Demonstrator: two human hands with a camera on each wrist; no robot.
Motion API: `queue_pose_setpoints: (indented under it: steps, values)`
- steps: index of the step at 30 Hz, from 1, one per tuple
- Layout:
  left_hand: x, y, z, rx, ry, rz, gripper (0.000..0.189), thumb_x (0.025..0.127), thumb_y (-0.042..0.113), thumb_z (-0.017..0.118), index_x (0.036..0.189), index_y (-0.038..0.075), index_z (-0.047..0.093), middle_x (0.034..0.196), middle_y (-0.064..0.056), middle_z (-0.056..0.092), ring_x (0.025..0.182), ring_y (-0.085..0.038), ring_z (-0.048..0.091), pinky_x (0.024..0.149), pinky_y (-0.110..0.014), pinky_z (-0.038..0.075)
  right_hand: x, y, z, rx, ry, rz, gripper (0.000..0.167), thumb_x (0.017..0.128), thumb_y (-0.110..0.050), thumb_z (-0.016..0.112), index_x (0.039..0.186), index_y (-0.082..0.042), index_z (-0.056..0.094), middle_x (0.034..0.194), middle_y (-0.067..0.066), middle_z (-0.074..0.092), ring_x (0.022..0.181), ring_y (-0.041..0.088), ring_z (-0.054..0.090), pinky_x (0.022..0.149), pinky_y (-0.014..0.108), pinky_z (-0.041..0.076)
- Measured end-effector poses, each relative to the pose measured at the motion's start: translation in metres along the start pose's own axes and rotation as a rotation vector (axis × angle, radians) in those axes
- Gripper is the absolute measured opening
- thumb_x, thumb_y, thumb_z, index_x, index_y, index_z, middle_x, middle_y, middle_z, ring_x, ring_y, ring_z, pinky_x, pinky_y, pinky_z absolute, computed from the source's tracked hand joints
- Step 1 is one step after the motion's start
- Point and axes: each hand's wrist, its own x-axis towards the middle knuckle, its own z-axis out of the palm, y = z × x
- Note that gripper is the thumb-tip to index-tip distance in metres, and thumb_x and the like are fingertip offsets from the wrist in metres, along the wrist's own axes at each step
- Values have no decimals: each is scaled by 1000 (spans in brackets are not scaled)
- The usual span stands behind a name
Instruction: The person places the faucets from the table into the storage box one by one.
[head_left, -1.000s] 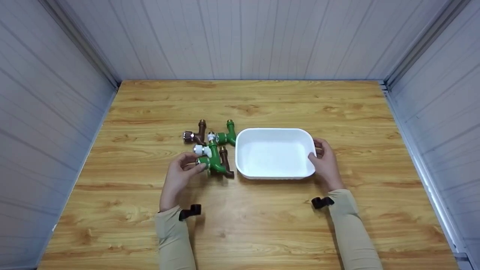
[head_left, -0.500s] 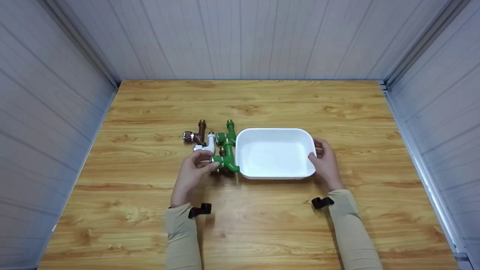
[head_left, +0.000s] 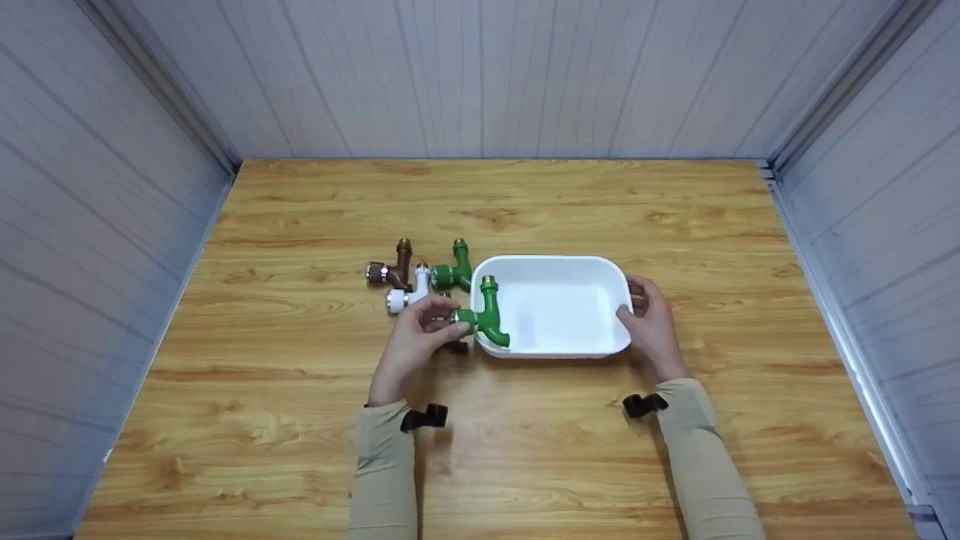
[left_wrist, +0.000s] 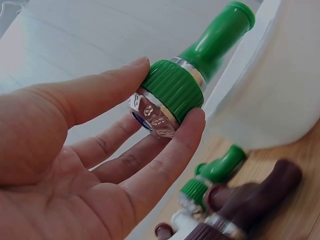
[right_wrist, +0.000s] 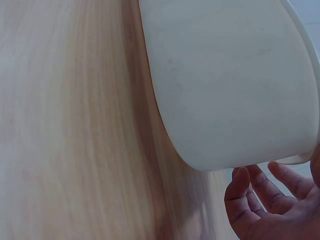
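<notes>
My left hand pinches a green faucet by its ribbed knob, thumb on one side and fingers on the other. The faucet hangs over the left rim of a white plastic basin; in the left wrist view its green spout points away from the palm. At the basin's right end, my right hand grips the rim, with the thumb inside and the fingers outside. The right wrist view shows the basin's outer wall and several curled fingers at its edge.
Left of the basin lie a brown faucet, a white faucet and a second green faucet. Another brown faucet is partly hidden behind my left hand in the head view. Pale panel walls enclose the wooden table.
My left hand has carried the green faucet rightward, from above the other faucets to over the basin's left rim. The right hand and the basin have stayed in place.
</notes>
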Motion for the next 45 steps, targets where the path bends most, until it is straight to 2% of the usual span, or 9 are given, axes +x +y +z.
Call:
queue_pose_setpoints:
  steps: [5,14,19,23,26,30,37,39,45]
  values:
    - [3,1,10,-1,-20,-26,36,79,1,76,111,-3,61,107,-13,63,98,-25,61,85,-33,54,0,0,0,-3,-3,-1,48,86,9,51,134,9,42,126,28,50,112,39,50,97,42,42]
    - [10,5,24,-46,-101,-31,38,81,1,75,114,-7,58,107,-15,63,94,-27,63,80,-31,55,4,8,-1,9,-8,-5,49,86,10,50,135,9,41,126,28,49,112,37,49,96,43,41]
    - [7,20,33,-29,-141,-16,38,82,-2,73,114,-11,56,108,-18,62,96,-33,61,81,-29,53,13,29,-1,-3,2,10,49,88,7,52,136,3,43,125,21,50,111,31,50,97,38,42]
    - [2,32,40,-20,-162,14,35,82,-4,71,112,-12,56,106,-19,62,93,-30,63,81,-29,53,16,39,-1,-10,7,-3,50,88,6,52,136,2,43,125,19,51,110,29,51,97,36,43]
    - [2,33,45,-22,-179,22,33,82,-4,71,110,-12,56,105,-19,62,90,-27,64,81,-30,54,17,41,-1,5,8,-14,50,87,7,53,135,3,44,125,20,52,109,31,51,96,37,43]
    - [6,32,51,-22,-202,6,34,82,-3,72,111,-12,57,106,-20,62,89,-25,64,80,-29,55,18,40,-1,-3,10,-10,49,87,7,53,135,2,44,125,20,52,109,30,51,95,37,44]
    - [23,6,63,-38,-214,8,34,81,1,74,110,-9,58,105,-18,64,87,-22,65,78,-30,55,15,34,-2,20,5,-7,49,86,8,52,135,4,44,125,22,51,110,32,51,95,37,43]
    - [24,4,66,-47,-213,10,33,81,2,75,109,-6,59,103,-15,64,86,-22,66,77,-29,55,14,30,-1,27,5,-19,49,86,9,51,134,5,44,124,23,51,109,33,52,94,36,43]
    - [24,14,74,-64,-236,-34,34,81,-2,73,110,-10,58,105,-20,64,86,-22,66,78,-31,56,15,35,-1,-4,16,-14,49,86,6,52,134,3,45,123,20,52,109,30,52,94,36,44]
